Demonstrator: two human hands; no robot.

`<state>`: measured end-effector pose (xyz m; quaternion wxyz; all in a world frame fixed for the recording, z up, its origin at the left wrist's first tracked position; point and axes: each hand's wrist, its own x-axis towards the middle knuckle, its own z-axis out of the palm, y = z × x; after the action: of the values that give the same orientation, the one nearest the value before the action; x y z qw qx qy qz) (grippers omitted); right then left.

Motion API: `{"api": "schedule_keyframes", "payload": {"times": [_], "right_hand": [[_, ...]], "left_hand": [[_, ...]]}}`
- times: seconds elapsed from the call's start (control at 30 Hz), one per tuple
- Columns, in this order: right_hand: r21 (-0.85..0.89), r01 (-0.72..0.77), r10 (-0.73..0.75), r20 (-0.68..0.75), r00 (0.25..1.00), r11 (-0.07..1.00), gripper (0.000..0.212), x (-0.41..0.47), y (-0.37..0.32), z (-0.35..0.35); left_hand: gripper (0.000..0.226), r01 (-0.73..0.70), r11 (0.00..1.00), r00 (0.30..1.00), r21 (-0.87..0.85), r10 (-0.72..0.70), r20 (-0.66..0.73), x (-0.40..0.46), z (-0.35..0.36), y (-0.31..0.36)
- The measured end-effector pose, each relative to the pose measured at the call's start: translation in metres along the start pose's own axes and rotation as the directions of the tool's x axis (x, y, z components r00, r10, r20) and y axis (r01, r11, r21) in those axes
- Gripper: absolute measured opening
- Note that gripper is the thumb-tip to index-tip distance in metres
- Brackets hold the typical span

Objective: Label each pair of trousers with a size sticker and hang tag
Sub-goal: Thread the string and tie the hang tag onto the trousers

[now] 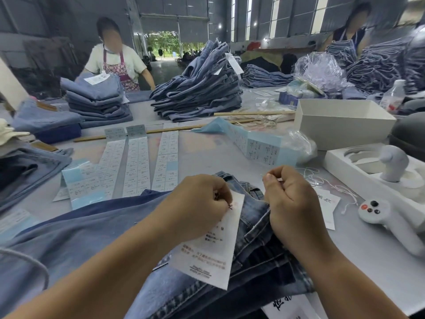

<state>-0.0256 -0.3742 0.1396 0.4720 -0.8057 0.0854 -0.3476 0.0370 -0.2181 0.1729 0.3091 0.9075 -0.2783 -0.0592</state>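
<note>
A pair of blue denim trousers (255,254) lies folded on the table in front of me. On it rests a white hang tag (207,252) with printed text. My left hand (200,203) pinches the tag's top end, fingers curled. My right hand (289,199) is curled just right of it, above the waistband, pinching what looks like a thin white string (322,180). Strips of size stickers (135,164) lie spread on the table beyond my hands.
Stacks of folded jeans (200,93) stand at the back, with two people working behind them. A white box (342,120), a tray (358,166), a white controller (391,217), loose tags (326,203) and a plastic bag of strings (322,70) fill the right side.
</note>
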Motion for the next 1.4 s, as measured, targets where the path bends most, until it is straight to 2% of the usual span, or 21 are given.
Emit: {"api": "schedule_keyframes", "payload": {"times": [0.03,0.1,0.2,0.27,0.33,0.37,0.4,0.5,0.57,0.63,0.7,0.77,0.83,0.93,1.07,1.27,1.4], "right_hand": [[0.006,0.008,-0.008,-0.006,1.0,1.0,0.024,-0.001,-0.001,0.0],[0.018,0.03,-0.03,-0.021,0.999,0.999,0.023,-0.001,-0.002,0.0],[0.037,0.049,-0.048,-0.017,0.999,0.998,0.023,0.001,-0.003,0.001],[0.051,0.041,-0.04,-0.008,0.999,0.998,0.022,0.002,-0.003,0.002],[0.055,0.032,-0.031,-0.01,0.999,0.998,0.022,0.003,-0.001,0.002],[0.061,0.026,-0.025,-0.014,1.0,0.998,0.021,0.003,-0.001,0.003],[0.07,0.019,-0.018,-0.018,1.0,0.997,0.021,0.003,0.0,0.004],[0.087,-0.001,0.002,-0.009,1.0,0.996,0.021,0.004,0.003,0.007],[0.093,-0.019,0.019,-0.002,1.0,0.995,0.021,0.005,0.005,0.009],[0.104,-0.053,0.052,0.013,0.999,0.993,0.021,0.007,0.007,0.011],[0.099,-0.094,0.086,0.085,0.993,0.991,0.021,0.01,0.008,0.01],[0.089,-0.136,0.117,0.186,0.975,0.987,0.022,0.013,0.007,0.007],[0.09,-0.156,0.131,0.24,0.962,0.984,0.023,0.014,0.005,0.003],[0.077,-0.15,0.127,0.247,0.961,0.986,0.023,0.013,0.004,0.001],[0.115,-0.193,0.161,0.243,0.957,0.974,0.023,0.009,0.005,0.0],[0.133,-0.184,0.158,0.186,0.97,0.974,0.024,0.005,0.005,-0.004],[0.023,-0.025,0.024,0.033,0.999,0.999,0.026,0.0,0.0,-0.011]], "left_hand": [[0.023,-0.026,0.999,0.999,0.026,0.027,-0.037,-0.001,0.001,0.0],[0.022,-0.068,0.997,0.998,-0.03,0.068,0.006,-0.002,0.003,0.001],[0.022,-0.057,0.959,0.986,-0.279,0.098,0.132,-0.001,0.0,0.003],[0.018,0.014,0.865,0.977,-0.502,0.095,0.192,0.0,-0.01,0.002],[0.016,0.128,0.689,0.946,-0.713,0.131,0.297,-0.002,-0.018,0.0],[0.017,0.182,0.619,0.924,-0.764,0.157,0.347,-0.004,-0.02,-0.001],[0.018,0.216,0.608,0.901,-0.764,0.177,0.396,-0.006,-0.02,-0.002],[0.026,0.208,0.774,0.86,-0.598,0.146,0.489,-0.01,-0.012,-0.002],[0.04,0.193,0.829,0.893,-0.526,0.073,0.443,-0.01,-0.008,-0.001],[0.055,0.187,0.827,0.921,-0.531,0.04,0.387,-0.009,-0.005,-0.001],[0.069,0.177,0.817,0.941,-0.549,0.024,0.338,-0.009,-0.004,0.0],[0.076,0.14,0.855,0.959,-0.5,0.008,0.283,-0.011,-0.001,0.004],[0.073,0.092,0.904,0.976,-0.418,0.001,0.216,-0.014,0.003,0.009],[0.059,-0.004,0.958,0.995,-0.287,0.032,0.092,-0.023,0.012,0.02],[0.052,-0.08,0.975,0.992,-0.209,0.099,0.079,-0.025,0.022,0.029],[0.051,0.056,0.944,0.988,-0.326,-0.004,0.158,-0.017,0.015,0.02],[0.056,0.13,0.899,0.972,-0.418,-0.032,0.233,-0.009,0.004,0.014]]}}
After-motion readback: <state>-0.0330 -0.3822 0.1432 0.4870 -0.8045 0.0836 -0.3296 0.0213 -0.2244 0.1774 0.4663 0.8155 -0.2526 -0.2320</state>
